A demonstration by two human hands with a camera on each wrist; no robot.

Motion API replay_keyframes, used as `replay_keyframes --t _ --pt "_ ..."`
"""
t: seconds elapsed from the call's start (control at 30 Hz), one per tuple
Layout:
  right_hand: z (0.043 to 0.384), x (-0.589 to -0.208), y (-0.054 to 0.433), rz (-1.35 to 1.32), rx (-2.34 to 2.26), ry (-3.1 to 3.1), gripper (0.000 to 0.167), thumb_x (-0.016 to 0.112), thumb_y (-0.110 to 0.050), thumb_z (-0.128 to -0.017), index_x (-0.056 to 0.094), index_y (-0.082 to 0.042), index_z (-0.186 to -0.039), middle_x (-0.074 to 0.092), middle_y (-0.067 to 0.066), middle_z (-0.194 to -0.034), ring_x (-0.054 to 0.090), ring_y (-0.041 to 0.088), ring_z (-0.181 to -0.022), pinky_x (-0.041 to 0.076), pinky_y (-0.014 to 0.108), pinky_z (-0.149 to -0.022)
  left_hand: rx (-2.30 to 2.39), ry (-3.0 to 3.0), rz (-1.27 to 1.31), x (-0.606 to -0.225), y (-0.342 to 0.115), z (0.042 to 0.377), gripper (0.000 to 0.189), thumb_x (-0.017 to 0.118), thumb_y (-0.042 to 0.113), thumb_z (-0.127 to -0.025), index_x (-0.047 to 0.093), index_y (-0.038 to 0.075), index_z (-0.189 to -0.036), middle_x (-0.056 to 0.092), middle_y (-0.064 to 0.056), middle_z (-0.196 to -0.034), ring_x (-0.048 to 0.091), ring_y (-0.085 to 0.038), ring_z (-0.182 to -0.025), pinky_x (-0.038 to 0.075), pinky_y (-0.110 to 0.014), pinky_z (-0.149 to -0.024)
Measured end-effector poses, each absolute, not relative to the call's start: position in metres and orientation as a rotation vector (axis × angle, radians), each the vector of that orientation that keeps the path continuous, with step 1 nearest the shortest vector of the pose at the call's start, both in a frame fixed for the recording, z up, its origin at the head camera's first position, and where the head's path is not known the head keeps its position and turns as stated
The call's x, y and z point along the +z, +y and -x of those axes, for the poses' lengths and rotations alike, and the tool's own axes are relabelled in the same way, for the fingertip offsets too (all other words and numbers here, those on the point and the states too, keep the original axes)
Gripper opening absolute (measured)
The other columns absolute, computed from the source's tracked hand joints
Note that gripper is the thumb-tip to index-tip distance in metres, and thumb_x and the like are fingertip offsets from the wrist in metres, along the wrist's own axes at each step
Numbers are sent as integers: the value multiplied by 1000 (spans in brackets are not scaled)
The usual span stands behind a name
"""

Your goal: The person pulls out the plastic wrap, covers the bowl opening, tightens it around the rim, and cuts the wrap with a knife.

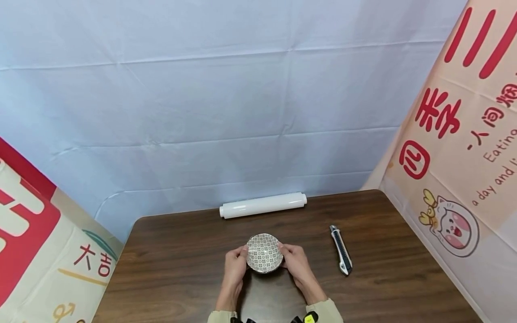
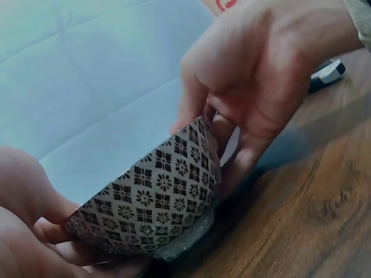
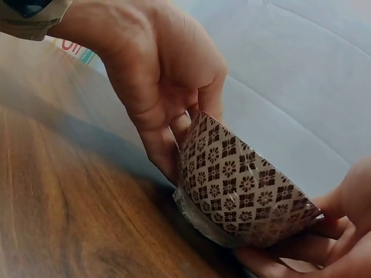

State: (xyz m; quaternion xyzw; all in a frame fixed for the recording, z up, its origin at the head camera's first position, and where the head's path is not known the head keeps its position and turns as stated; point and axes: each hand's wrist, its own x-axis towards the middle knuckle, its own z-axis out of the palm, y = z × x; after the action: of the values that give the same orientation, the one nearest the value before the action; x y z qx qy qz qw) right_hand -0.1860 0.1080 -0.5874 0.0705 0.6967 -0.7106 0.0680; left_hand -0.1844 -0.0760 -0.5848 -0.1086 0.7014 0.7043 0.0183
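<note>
A small bowl [image 1: 264,253] with a brown flower-and-diamond pattern is held between both hands. Clear plastic film [image 2: 191,234] clings around its outside and bunches near the foot. On one side the left hand [image 1: 235,265] grips it, thumb at the rim and fingers beneath. Opposite, the right hand [image 1: 296,262] holds the rim the same way, as the left wrist view also shows. Both wrist views show the bowl close over the wooden table. Its patterned inside faces up toward the head camera.
A white roll [image 1: 262,205], resembling cling film, lies along the table's back edge. To the right of the hands is a utility knife [image 1: 341,250]. The brown wooden table [image 1: 387,251] is bordered by hanging cloths, pale blue behind and printed at both sides.
</note>
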Motion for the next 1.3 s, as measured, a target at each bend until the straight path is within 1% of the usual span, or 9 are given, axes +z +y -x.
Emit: replay_keyframes --t 0.17,0.27,0.4,0.53,0.7,0.83,0.93,1.13,1.3 --pt "187 -588 107 -214 -2176 2088 35 54 -14 -109 70 17 -117 74 14 -96 67 10 -80 58 23 -70 2268 2061 364 -584 -77 185 39 51 11 -110 62 -21 -130 74 -24 -112 69 -16 -95 58 -23 -80" --pt "187 -589 107 -220 -2165 2100 34 53 -13 -109 70 16 -117 74 14 -94 66 10 -80 57 23 -70 2290 2010 373 -584 -78 186 40 51 12 -110 61 -21 -131 75 -20 -107 68 -12 -86 59 -22 -74" --pt "186 -588 107 -235 -2139 2120 34 54 -13 -109 70 15 -118 74 16 -98 67 13 -84 58 23 -71 2227 2060 362 -584 -79 186 42 52 15 -110 61 -19 -132 75 -22 -111 68 -12 -91 58 -22 -76" --pt "186 -586 109 -294 -2124 2160 34 60 -17 -107 72 14 -116 76 17 -103 69 13 -84 59 24 -70 2129 2117 319 -584 -84 185 43 51 18 -111 60 -16 -135 73 -25 -122 68 -13 -99 58 -25 -83" --pt "187 -582 113 -326 -2076 2212 38 64 -25 -106 72 11 -117 78 18 -105 69 12 -84 59 25 -69 2069 2104 264 -584 -91 184 45 50 19 -111 57 -16 -139 71 -26 -124 70 -14 -99 61 -30 -85" --pt "189 -584 112 -247 -2082 2127 42 57 -25 -110 68 14 -122 75 18 -106 69 14 -88 60 27 -73 2035 2094 234 -582 -93 183 47 48 19 -112 52 -17 -142 72 -24 -120 70 -13 -92 62 -31 -82" --pt "190 -584 112 -203 -2095 2072 41 53 -21 -111 66 17 -122 74 18 -104 69 15 -90 60 27 -74 2027 2046 235 -581 -94 184 50 46 20 -113 48 -18 -144 72 -18 -113 67 -11 -87 61 -30 -79" --pt "194 -580 114 -199 -2069 2078 38 50 -18 -111 67 15 -119 71 14 -98 66 13 -85 58 25 -72 2026 1946 220 -579 -96 187 54 44 20 -113 42 -22 -146 69 -12 -110 65 -11 -88 58 -27 -81" --pt "194 -581 113 -185 -2087 2080 37 49 -17 -111 67 16 -114 69 10 -90 64 11 -80 56 24 -70 2059 1896 214 -580 -98 189 52 45 18 -112 45 -23 -143 70 -3 -99 64 -8 -84 55 -24 -78"
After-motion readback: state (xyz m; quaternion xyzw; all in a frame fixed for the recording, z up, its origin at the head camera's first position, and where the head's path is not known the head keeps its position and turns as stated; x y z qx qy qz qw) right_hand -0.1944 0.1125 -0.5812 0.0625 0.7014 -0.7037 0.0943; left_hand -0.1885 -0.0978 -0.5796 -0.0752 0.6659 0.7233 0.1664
